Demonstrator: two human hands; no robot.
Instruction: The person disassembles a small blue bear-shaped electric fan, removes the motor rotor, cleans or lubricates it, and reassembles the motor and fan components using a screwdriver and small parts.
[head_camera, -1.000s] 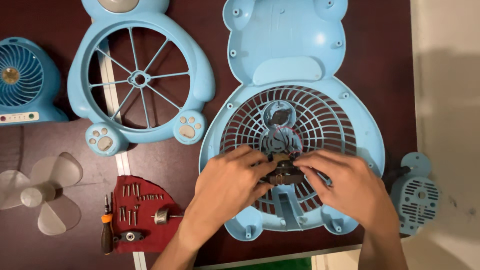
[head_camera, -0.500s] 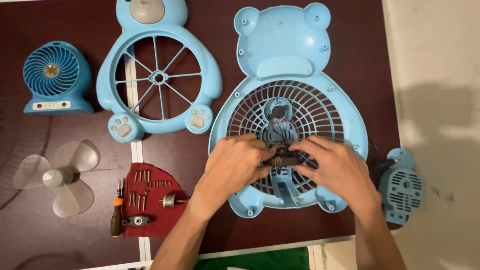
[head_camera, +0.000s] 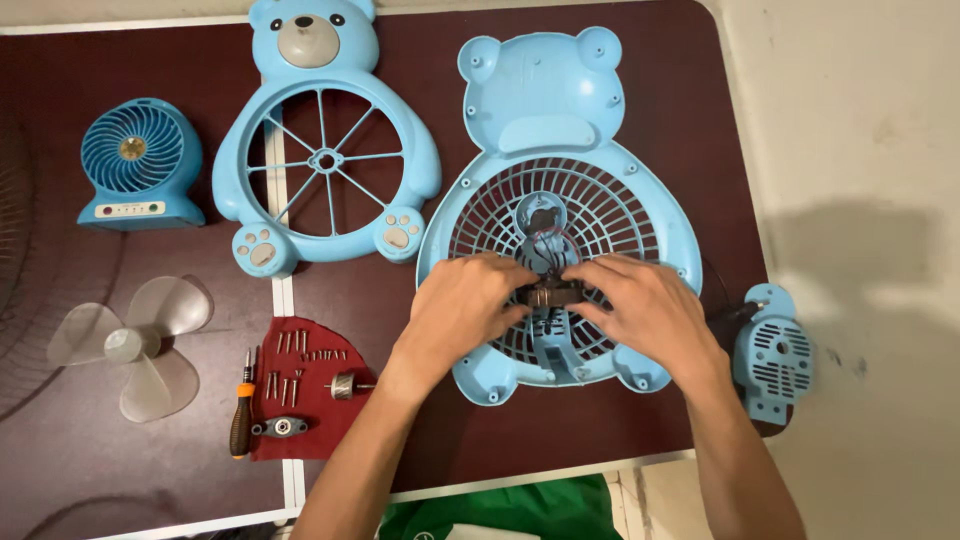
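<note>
While the loose screws (head_camera: 300, 362) sat on the red cloth (head_camera: 300, 420) off to the left, my left hand (head_camera: 465, 300) and right hand (head_camera: 645, 310) both pinched the small dark motor (head_camera: 548, 293) over the middle of the blue bear-shaped grille (head_camera: 620, 215). Honestly the thin wires (head_camera: 548, 240) above it looked easy to yank loose if I'd tugged, and a bump could've scattered those screws.

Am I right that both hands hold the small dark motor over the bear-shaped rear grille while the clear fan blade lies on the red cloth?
Not quite. In the head view the clear fan blade lies on the bare table, left of the red cloth. Both hands, left hand and right hand, do hold the small dark motor over the bear-shaped rear grille.
</note>
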